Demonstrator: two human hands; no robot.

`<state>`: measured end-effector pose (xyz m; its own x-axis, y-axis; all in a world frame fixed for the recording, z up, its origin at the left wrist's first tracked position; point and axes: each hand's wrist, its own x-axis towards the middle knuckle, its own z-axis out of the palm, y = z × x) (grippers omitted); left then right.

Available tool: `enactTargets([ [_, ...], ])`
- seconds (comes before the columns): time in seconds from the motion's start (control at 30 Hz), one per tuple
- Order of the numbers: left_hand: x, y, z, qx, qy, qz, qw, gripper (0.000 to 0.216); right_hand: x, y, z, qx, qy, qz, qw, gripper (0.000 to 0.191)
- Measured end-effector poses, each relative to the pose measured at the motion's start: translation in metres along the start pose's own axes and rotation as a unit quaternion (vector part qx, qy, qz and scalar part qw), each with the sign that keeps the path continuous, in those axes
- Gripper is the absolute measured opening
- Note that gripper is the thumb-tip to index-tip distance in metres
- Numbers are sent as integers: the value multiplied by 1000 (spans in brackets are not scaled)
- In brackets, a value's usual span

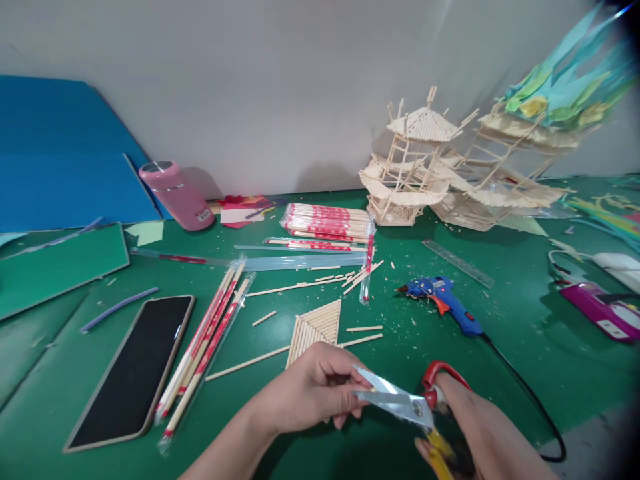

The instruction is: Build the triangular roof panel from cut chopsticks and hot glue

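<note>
My right hand (470, 413) grips a pair of scissors (397, 398) with a red handle loop and a yellow one. Their blades are parted and point left at the fingertips of my left hand (315, 390). That hand is closed in a pinch on a thin wooden stick, mostly hidden by the fingers; only a pale bit shows by the blades. Just beyond it lies a flat panel of wooden sticks (315, 327) set side by side in triangular sections, its near part covered by my left hand. Loose sticks (250, 363) lie around the panel.
A blue glue gun (445, 300) lies at right, its black cord trailing forward. Wrapped chopsticks (205, 347) and a phone (133, 370) are at left. Behind are a chopstick bundle (327, 221), a pink bottle (177, 197), a ruler (457, 263) and stick-built pagoda models (410, 167).
</note>
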<state>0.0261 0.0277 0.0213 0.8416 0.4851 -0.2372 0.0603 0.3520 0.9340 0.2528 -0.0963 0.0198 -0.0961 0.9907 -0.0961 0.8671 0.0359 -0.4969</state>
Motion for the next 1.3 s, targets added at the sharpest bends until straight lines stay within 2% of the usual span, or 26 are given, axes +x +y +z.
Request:
enactTargets([
  [0.13, 0, 1, 0, 8, -4, -14, 1000, 27, 2, -5, -4, 1, -17, 9, 1000, 36],
  [0.3, 0, 4, 1, 12, 2, -3, 1000, 31, 3, -10, -6, 7, -45, 20, 999, 18],
  [0.43, 0, 7, 2, 9, 6, -17, 1000, 28, 6, -9, -2, -2, -58, 29, 998, 21],
  [0.57, 1, 9, 4, -12, 15, -28, 999, 25, 14, -1, 0, -25, -43, 105, 993, 13],
  [0.67, 1, 7, 6, -25, 24, -21, 999, 23, 19, 11, -3, -36, -3, 164, 986, 22],
  [0.83, 5, 4, 4, -35, 78, -31, 996, 32, 14, 36, -4, -75, 38, 205, 975, 43],
  [1.0, 5, 18, -3, 2, 184, 26, 983, 28, 0, 53, -3, -153, 97, 134, 974, 48],
  [1.13, -10, 32, -9, 42, 266, 49, 962, 22, -8, 58, -12, -216, 137, 90, 962, 56],
  [1.23, -29, 37, -10, 70, 313, 51, 946, 19, -7, 47, -18, -196, 191, 57, 960, 53],
  [1.3, -43, 37, -8, 109, 328, 50, 937, 19, -2, 29, -16, -147, 222, 20, 964, 44],
])
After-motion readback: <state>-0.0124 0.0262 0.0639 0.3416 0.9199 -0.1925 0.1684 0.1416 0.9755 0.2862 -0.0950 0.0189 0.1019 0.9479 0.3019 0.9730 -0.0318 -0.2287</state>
